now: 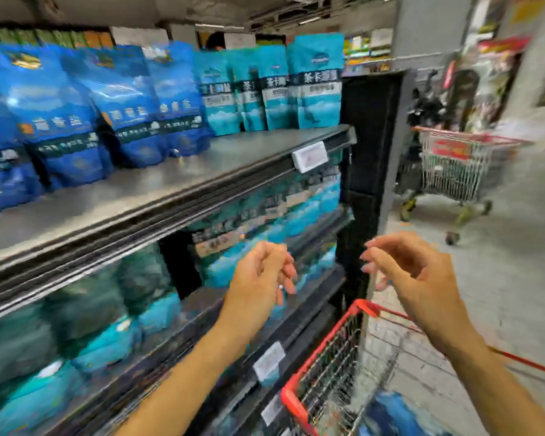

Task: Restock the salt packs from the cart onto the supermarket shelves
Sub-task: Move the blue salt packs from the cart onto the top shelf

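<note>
Both hands hang empty before the shelving: left hand (261, 275) loosely curled, right hand (412, 272) half spread, I judge between packs. More salt waits as a blue pack (397, 413) in the red cart (315, 366) near right. Dark blue packs (76, 121) and teal packs (277, 89) stand on the top shelf (170, 180), its grey front bare. Another trolley (453, 168) stands far right.

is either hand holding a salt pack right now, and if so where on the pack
Nothing is held. The left hand and right hand hang empty with loosely curled fingers in front of the shelves, above the red cart.
</note>
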The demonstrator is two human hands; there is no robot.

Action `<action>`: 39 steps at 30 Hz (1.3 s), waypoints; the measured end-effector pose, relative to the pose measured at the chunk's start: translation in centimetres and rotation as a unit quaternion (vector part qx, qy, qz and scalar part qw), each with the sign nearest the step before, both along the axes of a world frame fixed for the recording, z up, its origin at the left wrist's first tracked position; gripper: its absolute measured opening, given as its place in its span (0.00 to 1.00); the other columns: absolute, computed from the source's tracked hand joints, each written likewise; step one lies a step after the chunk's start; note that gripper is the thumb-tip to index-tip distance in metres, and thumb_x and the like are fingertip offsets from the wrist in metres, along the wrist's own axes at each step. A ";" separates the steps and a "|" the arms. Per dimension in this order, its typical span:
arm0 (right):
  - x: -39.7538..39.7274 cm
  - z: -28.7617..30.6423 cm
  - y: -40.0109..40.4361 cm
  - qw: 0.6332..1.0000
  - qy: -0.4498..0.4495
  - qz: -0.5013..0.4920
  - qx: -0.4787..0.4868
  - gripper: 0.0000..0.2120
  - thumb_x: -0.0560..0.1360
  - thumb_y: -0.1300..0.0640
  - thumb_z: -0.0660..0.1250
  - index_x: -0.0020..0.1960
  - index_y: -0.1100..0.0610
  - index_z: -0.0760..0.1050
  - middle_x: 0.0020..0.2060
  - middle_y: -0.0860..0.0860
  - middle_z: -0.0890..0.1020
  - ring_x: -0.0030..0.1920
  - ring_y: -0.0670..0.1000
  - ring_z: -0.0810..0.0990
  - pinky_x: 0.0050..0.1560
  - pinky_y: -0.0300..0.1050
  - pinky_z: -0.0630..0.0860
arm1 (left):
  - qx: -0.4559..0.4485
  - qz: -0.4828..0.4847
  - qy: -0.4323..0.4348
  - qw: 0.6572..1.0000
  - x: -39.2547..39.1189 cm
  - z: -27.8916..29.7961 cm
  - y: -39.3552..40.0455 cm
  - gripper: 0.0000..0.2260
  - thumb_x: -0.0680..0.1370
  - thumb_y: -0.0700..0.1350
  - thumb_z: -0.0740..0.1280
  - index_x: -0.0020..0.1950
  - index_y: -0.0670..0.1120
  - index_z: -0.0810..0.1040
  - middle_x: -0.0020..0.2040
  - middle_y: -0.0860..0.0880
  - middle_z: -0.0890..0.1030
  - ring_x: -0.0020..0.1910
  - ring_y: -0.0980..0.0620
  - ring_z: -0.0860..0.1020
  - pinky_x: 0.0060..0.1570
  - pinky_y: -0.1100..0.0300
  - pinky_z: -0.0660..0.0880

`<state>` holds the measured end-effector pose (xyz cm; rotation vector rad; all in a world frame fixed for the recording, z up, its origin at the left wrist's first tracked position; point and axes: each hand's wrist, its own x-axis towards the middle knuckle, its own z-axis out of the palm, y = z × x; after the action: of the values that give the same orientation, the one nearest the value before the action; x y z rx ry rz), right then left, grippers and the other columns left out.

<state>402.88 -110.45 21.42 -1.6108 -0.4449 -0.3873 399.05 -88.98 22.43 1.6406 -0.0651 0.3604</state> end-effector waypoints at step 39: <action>-2.7 -64.5 -36.1 0.584 0.646 -0.425 -0.247 0.17 0.82 0.53 0.60 0.53 0.68 0.75 0.50 0.65 0.78 0.51 0.63 0.77 0.50 0.53 0.70 | 0.461 -0.332 0.355 0.742 16.9 -68.4 -37.1 0.16 0.82 0.52 0.62 0.54 0.38 0.74 0.48 0.42 0.78 0.51 0.37 0.77 0.48 0.48 0.73</action>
<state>400.18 -146.56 -43.10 -2.0843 1.5378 0.3522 415.90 -126.11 -45.93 2.4699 -0.2758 -1.0329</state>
